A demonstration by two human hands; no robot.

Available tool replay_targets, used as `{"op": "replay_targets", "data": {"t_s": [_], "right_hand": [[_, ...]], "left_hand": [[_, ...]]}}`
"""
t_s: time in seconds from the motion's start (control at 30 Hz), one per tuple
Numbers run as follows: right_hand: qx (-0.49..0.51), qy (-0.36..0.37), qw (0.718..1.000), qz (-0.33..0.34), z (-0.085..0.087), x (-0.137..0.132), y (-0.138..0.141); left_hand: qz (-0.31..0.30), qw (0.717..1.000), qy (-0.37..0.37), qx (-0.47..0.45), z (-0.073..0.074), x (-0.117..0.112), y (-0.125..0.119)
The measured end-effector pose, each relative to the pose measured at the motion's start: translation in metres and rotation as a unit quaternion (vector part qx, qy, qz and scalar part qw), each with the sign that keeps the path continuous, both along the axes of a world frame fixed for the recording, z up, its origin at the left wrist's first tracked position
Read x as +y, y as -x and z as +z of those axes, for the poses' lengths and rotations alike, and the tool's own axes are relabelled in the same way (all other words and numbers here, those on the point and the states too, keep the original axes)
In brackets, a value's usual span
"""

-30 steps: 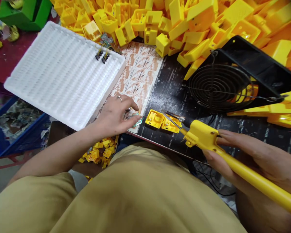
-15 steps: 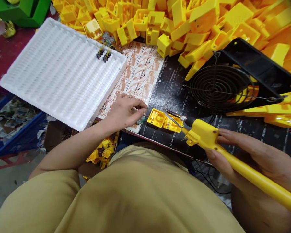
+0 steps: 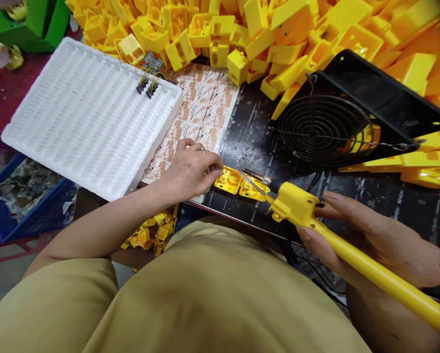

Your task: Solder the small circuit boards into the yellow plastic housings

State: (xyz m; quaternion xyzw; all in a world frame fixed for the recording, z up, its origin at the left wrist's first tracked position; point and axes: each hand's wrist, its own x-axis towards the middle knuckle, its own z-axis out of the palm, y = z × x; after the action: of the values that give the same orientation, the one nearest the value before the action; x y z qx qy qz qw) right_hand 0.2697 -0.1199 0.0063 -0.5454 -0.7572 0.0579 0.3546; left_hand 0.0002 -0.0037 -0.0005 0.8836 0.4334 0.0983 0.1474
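My right hand [image 3: 367,235] is closed around the yellow handle of a soldering gun [image 3: 297,206]. Its dark tip and thin metal feed tube point left, over the right half of a small open yellow plastic case [image 3: 228,180]. At that case's left edge is my left hand [image 3: 196,166], thumb and forefinger pinched together. What lies between those fingertips, if anything, is hidden. A ring shows on one finger of this hand.
A white foam tray [image 3: 95,117] with a few black parts on wires [image 3: 152,89] stands left. Yellow cases [image 3: 205,29] are heaped along the back. A black fan with a wire guard [image 3: 323,130] stands right. A blue crate [image 3: 25,201] sits lower left.
My left hand has come closer to the yellow case, its fingertips now at the case's edge. The green piece seen under the fingers is now hidden. The view has shifted slightly.
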Motion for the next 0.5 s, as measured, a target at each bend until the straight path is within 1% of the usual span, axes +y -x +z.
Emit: {"op": "replay_targets", "data": {"t_s": [0.1, 0.23, 0.33, 0.5], "right_hand": [[0.014, -0.029, 0.998, 0.047, -0.002, 0.002, 0.003], [0.051, -0.032, 0.992, 0.114, -0.004, 0.008, 0.008], [0.031, -0.04, 0.99, 0.134, -0.001, 0.011, 0.014], [0.017, -0.038, 0.989, 0.143, 0.003, 0.014, 0.019]], "left_hand": [[-0.002, 1.0, -0.016, 0.009, -0.002, -0.001, -0.002], [-0.016, 0.998, -0.051, 0.037, -0.001, 0.0, -0.006], [-0.028, 0.996, -0.071, 0.054, 0.001, 0.001, -0.007], [-0.033, 0.995, -0.08, 0.049, 0.002, 0.001, -0.008]]}}
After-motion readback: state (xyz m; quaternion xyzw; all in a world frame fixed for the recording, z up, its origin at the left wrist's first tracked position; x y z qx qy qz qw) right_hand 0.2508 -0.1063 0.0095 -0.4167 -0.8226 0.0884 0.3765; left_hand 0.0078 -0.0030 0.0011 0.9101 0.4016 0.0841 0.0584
